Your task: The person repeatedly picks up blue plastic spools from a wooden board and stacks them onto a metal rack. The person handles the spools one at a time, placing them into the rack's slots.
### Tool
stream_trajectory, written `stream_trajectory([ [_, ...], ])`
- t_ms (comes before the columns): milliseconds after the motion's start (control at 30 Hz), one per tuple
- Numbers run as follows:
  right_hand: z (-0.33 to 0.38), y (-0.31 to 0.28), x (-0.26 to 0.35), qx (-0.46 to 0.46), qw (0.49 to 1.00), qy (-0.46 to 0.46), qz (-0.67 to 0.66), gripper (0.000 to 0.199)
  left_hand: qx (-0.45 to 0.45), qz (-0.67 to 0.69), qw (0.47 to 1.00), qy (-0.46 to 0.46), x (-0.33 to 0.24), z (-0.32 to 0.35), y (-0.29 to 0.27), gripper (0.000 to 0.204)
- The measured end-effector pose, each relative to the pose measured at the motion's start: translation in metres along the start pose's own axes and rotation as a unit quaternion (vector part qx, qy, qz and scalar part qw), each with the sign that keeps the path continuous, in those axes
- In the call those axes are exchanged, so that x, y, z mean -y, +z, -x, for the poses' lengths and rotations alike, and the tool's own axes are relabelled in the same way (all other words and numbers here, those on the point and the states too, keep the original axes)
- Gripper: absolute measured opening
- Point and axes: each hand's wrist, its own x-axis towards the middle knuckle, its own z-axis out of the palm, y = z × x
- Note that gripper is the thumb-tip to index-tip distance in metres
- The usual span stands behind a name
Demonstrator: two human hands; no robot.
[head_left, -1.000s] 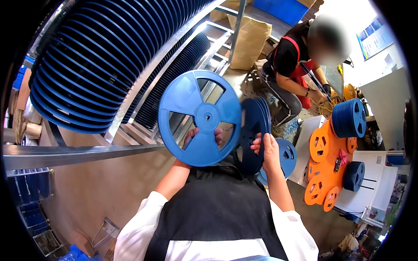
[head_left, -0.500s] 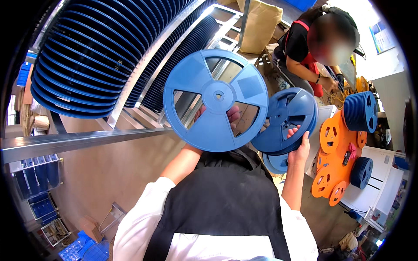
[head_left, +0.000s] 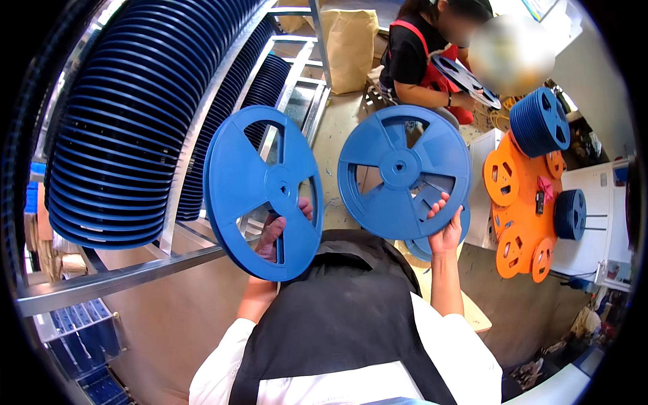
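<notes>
My left hand [head_left: 271, 237] is closed on a blue reel [head_left: 236, 162], its fingers showing through the reel's cutout windows. This reel stands nearly upright, close to the rack on the left. A second blue reel [head_left: 397, 210] is in my right hand [head_left: 445, 233], whose fingers grip the lower right rim. That reel faces me, a short gap from the first. Behind and below it, part of another blue reel [head_left: 420, 248] shows; most of it is hidden.
A metal rack [head_left: 121, 275] at the left carries many dark blue reels [head_left: 121, 148] in rows. At the right is an orange table [head_left: 530, 236] with orange discs [head_left: 501, 177] and blue reel stacks [head_left: 536, 125]. Beyond, a co-worker [head_left: 405, 67] holds a reel [head_left: 466, 79].
The left-hand reel has moved left and turned aslant. My right hand has lifted its reel clear of the stack. The co-worker now holds up a reel, and my view has shifted.
</notes>
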Motion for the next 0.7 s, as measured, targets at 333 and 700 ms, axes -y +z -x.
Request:
stream_trajectory([
  [333, -0.010, -0.003, -0.018, 0.061, 0.995, 0.036, -0.074, 0.051, -0.108, -0.293, 0.949, 0.038, 0.006, -0.022, -0.016, 0.058],
  [700, 0.048, 0.151, -0.108, 0.176, 0.829, -0.035, 0.529, 0.046, 0.088, 0.107, 0.977, -0.160, 0.091, -0.077, -0.005, 0.035],
])
